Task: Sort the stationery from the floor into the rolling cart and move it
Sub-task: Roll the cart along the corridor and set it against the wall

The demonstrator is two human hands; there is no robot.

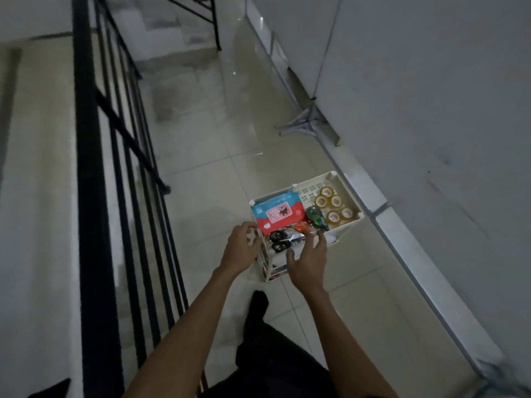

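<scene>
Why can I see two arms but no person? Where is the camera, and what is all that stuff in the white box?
The camera sits on the person's head and looks down, so you see only their arms reaching out, much as you see your own. There is just this one picture, taken from up there.

The white box is the top tray of a little rolling cart standing on the tiled floor, between a black railing and a white wall. In the tray lie a red and blue packet, several yellowish tape rolls, a green tape dispenser and black-handled scissors.

The left hand is at the cart's near corner; whether it grips it is unclear. The right hand hovers with fingers spread, holding nothing.
</scene>
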